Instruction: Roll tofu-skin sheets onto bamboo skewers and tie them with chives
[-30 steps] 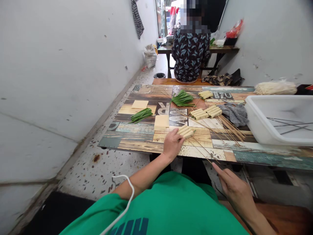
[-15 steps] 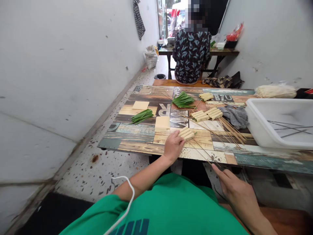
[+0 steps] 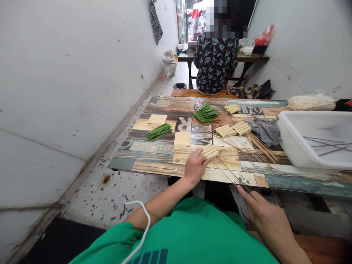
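Near the front edge of the table, my left hand (image 3: 195, 165) is closed on a row of pale yellow tofu-skin rolls (image 3: 210, 151), with a bit of green showing at one end. Two thin wooden skewers (image 3: 226, 174) run from the rolls toward my right hand (image 3: 262, 209), which pinches their lower ends just off the table edge. Beyond the rolls lie a stack of square tofu sheets (image 3: 182, 140) and a single-looking square sheet (image 3: 157, 118). Cut green chives lie in a left bunch (image 3: 158, 132) and a larger back bunch (image 3: 205, 113).
Finished-looking rolls (image 3: 233, 129) lie beside loose skewers (image 3: 262, 146) and a grey cloth (image 3: 264, 132). A white plastic tub (image 3: 295, 146) with dark sticks stands at the right. A bagged pale bundle (image 3: 311, 102) lies behind it. Another person (image 3: 216, 64) sits at the far table.
Almost nothing differs. The view has shifted slightly; both hands keep their places on the rolls and the skewers.
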`<state>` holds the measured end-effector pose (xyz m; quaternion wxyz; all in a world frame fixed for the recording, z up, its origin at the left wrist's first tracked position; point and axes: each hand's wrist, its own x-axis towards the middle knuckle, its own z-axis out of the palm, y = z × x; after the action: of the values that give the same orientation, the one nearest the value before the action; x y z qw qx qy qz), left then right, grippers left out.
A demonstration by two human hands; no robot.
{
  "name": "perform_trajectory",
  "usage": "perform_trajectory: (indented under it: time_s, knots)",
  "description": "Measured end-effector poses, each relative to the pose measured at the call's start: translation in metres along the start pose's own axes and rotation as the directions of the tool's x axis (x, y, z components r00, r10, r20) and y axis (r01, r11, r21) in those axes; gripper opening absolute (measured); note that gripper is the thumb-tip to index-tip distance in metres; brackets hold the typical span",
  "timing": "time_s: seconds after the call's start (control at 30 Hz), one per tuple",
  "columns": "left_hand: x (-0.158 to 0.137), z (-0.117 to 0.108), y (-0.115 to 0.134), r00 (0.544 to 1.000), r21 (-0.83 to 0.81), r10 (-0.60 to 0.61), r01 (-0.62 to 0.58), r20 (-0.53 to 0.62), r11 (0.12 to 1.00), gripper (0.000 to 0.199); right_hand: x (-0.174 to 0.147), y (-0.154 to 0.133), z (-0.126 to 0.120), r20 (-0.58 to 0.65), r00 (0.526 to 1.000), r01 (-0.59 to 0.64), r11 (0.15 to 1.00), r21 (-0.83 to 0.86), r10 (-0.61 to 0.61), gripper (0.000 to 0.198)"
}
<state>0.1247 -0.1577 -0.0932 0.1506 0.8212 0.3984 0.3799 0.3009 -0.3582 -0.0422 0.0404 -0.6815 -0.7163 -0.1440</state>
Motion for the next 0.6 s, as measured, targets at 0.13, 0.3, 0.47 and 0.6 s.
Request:
perform_trajectory:
  time_s: [0.13,0.3,0.47,0.6]
  knots:
    - [-0.001,0.001,-0.001,1.0,-0.006,0.008,-0.008,-0.014,1.0,0.008,0.005,0.001,-0.004,-0.006,0.999,0.037,0.999,-0.018,-0.037,0.043]
    - [-0.002,0.002,-0.001,1.0,-0.01,0.002,-0.002,-0.016,1.0,0.008,0.009,0.0,0.0,-0.016,0.999,0.043,0.999,-0.018,-0.044,0.042]
    - [-0.001,0.001,0.0,1.0,0.005,-0.015,0.015,-0.011,1.0,0.007,0.009,0.0,0.008,-0.043,0.999,0.015,0.998,0.06,-0.013,0.041]
    - [-0.001,0.001,0.0,1.0,0.004,-0.012,0.012,-0.011,1.0,0.008,0.009,-0.002,0.011,-0.049,0.999,-0.006,0.995,0.098,0.011,0.041]
